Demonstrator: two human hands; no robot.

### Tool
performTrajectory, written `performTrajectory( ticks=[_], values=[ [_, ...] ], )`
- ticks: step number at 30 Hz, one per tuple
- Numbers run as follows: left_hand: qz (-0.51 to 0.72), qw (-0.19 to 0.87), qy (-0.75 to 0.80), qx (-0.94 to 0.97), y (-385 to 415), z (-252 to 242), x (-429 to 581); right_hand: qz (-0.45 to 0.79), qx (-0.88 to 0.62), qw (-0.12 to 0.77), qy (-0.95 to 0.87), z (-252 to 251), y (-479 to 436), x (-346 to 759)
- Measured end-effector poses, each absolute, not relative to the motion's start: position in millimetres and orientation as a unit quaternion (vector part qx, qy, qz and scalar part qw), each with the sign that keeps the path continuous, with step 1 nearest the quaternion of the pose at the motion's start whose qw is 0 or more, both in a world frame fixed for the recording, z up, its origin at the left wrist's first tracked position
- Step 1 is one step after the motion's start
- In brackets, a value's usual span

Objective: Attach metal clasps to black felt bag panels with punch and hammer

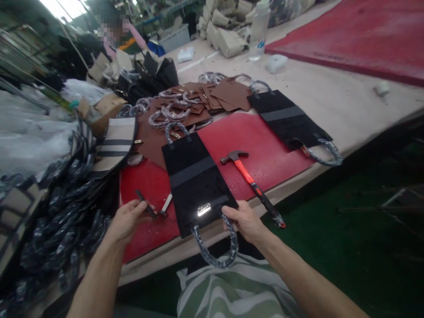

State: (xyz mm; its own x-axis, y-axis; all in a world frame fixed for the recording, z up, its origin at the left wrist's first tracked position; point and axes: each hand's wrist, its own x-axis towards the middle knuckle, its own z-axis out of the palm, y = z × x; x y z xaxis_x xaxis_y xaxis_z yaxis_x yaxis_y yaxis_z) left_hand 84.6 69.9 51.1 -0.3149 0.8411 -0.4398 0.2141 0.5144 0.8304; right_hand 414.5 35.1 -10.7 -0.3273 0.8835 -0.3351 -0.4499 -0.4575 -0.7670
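In front of me lies a black bag panel [194, 176] with a grey band across it, a shiny metal plate [203, 209] and a plastic-wrapped handle at each end. My right hand [243, 218] pinches its near right corner, by the base of the near handle [215, 261]. My left hand [130, 217] grips a short dark bar-shaped tool [145, 204] between thumb and fingers, left of the panel. Beside that hand, a small tool with a pale shaft [166, 204] rests on the red mat. To the panel's right lies a claw hammer [247, 172] with a red and black handle.
The red mat [142, 176] covers part of the table. A second black panel [285, 115] lies at the right. Brown pieces and wrapped handles [172, 111] are heaped behind. Bag parts [112, 143] crowd the left side. A bottle [259, 31] and a person [114, 31] are farther back.
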Motion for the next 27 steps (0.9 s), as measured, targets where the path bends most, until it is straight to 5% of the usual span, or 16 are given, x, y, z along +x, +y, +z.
performTrajectory(
  ticks=[4,12,19,27],
  values=[
    [0.429,0.451,0.699,0.351,78,50,98,0.742,-0.437,0.441,-0.253,-10,34,414],
    [0.347,0.315,0.793,0.390,86,15,72,0.745,-0.471,0.413,-0.230,-16,36,410],
    [0.034,0.060,0.797,0.600,83,27,88,0.739,-0.470,0.422,-0.234,-18,34,406],
    [-0.094,0.157,0.720,0.669,98,26,123,0.730,-0.442,0.453,-0.258,-17,30,402]
  ],
)
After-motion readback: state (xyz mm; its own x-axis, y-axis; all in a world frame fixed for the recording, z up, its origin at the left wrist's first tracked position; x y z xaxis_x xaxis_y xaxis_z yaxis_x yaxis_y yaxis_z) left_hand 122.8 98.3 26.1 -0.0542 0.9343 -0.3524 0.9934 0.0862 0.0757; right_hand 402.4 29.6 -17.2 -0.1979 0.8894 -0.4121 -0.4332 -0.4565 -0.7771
